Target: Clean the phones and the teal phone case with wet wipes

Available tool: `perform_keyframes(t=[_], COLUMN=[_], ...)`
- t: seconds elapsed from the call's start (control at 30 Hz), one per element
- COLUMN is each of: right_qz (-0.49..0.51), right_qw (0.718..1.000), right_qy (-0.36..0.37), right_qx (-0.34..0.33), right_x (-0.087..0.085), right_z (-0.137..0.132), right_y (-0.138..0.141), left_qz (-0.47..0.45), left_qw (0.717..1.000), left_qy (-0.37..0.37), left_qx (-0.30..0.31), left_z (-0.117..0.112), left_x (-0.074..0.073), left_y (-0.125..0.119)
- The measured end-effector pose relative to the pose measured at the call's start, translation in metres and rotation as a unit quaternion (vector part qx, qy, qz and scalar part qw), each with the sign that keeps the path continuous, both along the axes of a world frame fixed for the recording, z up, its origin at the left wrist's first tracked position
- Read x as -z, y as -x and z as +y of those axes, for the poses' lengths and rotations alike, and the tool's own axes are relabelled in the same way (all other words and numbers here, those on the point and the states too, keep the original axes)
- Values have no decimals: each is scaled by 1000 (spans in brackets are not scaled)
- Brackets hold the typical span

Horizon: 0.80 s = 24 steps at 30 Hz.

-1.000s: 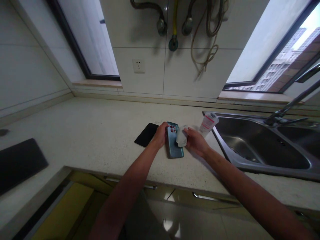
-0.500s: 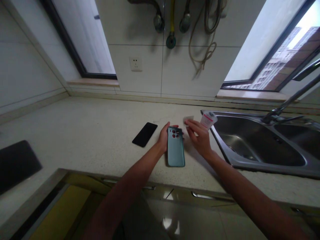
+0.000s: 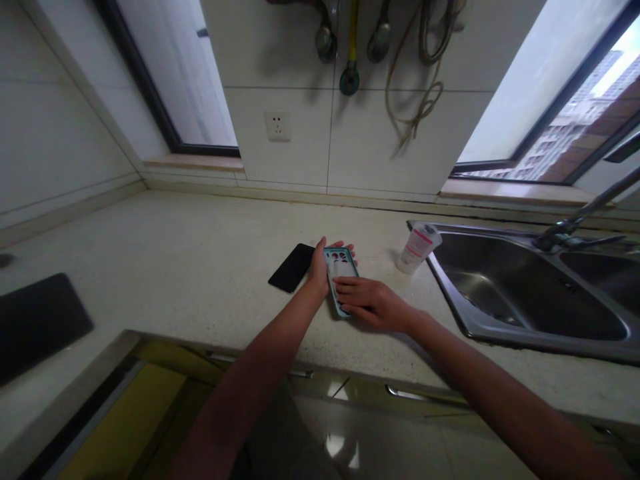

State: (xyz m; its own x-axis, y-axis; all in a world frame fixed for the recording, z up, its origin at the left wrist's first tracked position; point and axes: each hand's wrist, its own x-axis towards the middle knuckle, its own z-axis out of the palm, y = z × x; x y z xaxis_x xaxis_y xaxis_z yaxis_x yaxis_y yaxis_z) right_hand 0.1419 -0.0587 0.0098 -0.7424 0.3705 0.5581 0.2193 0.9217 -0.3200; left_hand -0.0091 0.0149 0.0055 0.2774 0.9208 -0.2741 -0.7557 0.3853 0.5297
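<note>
My left hand (image 3: 321,268) grips the left edge of a teal phone (image 3: 343,256), its fingertips curling over the top edge near the red-ringed camera lenses. The phone looks tilted. A white wipe (image 3: 341,269) lies on its back. My right hand (image 3: 373,303) rests across the lower part of the phone, its closed fingers pressing on the back and hiding the bottom of the wipe. Just left of my left hand, a black smartphone (image 3: 291,268) lies face up on the countertop (image 3: 160,253).
A white and pink tube (image 3: 417,248) stands near the rim of a steel double sink (image 3: 480,231) on the right, with a metal faucet (image 3: 590,213) behind it. A black mat (image 3: 37,327) lies at the counter's left front. Hoses hang on the tiled wall.
My right hand has moved from beside the phone onto its back. The white wipe now lies on the phone, which has tilted and turned slightly in my left hand.
</note>
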Motion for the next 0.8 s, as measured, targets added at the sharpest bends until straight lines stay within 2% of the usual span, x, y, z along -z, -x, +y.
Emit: perform_keyframes(t=[0.1,0.23,0.37,0.57,0.7,0.8], right_qz=[-20,-81,-140,-181,-205,-211], right_qw=[999,996,989,960,930,919], right_qy=[13,3,-29,-97,-98,-77], right_qx=[-44,-27,47,190,287,323], right_x=[-9,-19,-20,-5,2,5], right_z=[-6,-5,0,6,8,10], right_y=[-1,-10,-19,-17,-12,-8], left_qz=[-4,-6,-12,14,18,18], left_qw=[1000,999,999,999,998,998], left_qy=[-7,-17,-8,30,43,50], left_qx=[-2,36,43,39,51,45], left_z=[6,8,9,7,-1,-7], left_x=[-1,-2,0,2,-2,-8], left_y=[9,14,12,7,-2,-9])
